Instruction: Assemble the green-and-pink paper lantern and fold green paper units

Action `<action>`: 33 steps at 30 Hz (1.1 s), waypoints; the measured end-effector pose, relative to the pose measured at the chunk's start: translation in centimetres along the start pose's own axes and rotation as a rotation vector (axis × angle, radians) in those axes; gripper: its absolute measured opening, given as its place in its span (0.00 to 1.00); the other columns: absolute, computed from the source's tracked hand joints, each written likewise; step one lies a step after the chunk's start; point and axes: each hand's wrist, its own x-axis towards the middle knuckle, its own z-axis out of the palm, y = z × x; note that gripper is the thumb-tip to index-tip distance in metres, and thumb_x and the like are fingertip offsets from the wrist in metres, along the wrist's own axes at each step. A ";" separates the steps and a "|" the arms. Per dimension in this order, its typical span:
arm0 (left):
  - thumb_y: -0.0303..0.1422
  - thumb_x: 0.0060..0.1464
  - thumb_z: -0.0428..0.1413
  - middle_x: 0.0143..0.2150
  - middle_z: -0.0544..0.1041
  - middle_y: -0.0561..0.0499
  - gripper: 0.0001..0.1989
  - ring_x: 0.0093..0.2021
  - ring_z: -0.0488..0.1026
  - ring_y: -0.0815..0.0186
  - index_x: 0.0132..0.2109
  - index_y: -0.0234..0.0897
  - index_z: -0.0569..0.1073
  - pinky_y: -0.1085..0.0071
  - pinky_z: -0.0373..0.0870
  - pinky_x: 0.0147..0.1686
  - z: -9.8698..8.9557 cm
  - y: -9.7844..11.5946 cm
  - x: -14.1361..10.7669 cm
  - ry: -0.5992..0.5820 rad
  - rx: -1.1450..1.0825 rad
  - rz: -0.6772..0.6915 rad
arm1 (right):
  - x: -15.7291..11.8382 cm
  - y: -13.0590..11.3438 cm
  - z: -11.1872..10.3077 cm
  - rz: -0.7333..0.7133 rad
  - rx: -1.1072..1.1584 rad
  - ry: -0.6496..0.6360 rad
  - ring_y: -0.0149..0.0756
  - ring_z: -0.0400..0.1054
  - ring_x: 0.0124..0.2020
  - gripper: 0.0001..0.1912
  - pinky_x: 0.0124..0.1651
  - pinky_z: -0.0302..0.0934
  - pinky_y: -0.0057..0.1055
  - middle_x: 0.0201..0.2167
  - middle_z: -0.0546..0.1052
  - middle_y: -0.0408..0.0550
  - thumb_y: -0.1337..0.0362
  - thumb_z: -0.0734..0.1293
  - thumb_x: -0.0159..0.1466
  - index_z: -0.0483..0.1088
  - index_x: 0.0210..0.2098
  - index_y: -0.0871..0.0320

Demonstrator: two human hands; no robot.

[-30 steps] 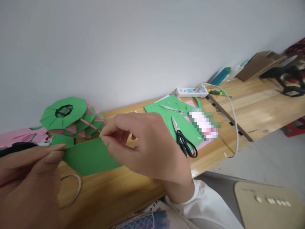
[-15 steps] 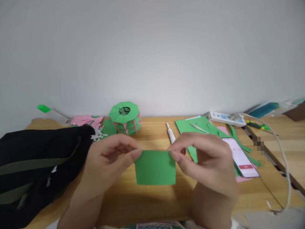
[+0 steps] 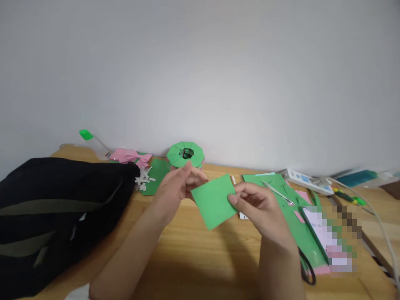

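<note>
A small green sheet of paper is tilted in the air over the wooden table. My right hand pinches its right edge, thumb on the front face. Close to the sheet's left edge, my left hand has its fingers stretched out, some partly hidden behind the paper; it does not appear to grip it. Past my left hand stands a ring-shaped green and pink folded-paper piece. A white tube, mostly hidden, lies behind my right hand.
A black bag covers the table's left side. Pink folded papers and white paper scraps lie behind it. At right are green sheets, tweezers, a phone, a scissors handle and a power strip.
The paper has turned from level to tilted and moved slightly up. My left hand has come off its upper left corner, while my right hand keeps hold at the right edge. The view has shifted.
</note>
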 end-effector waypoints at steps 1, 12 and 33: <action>0.48 0.51 0.55 0.26 0.77 0.50 0.20 0.26 0.73 0.67 0.28 0.35 0.75 0.74 0.69 0.25 -0.1 0.0 0.0 -0.043 0.010 -0.038 | -0.1 0.0 0.0 -0.017 -0.027 -0.030 0.26 0.63 0.20 0.06 0.23 0.59 0.23 0.19 0.70 0.40 0.62 0.69 0.58 0.72 0.27 0.58; 0.34 0.50 0.61 0.27 0.76 0.56 0.11 0.25 0.71 0.73 0.41 0.39 0.72 0.79 0.67 0.24 1.1 -0.4 -0.9 -0.293 0.153 -0.034 | -0.6 -1.0 0.6 -0.121 -0.206 0.051 0.26 0.63 0.26 0.04 0.30 0.59 0.24 0.26 0.74 0.40 0.66 0.65 0.62 0.74 0.35 0.54; 0.31 0.50 0.61 0.30 0.78 0.54 0.06 0.32 0.76 0.70 0.36 0.37 0.71 0.77 0.71 0.32 2.2 -1.1 -2.1 -0.083 0.239 0.086 | -1.0 -1.0 0.6 -0.169 -0.166 0.162 0.27 0.66 0.25 0.02 0.29 0.61 0.25 0.23 0.73 0.40 0.68 0.68 0.60 0.73 0.30 0.56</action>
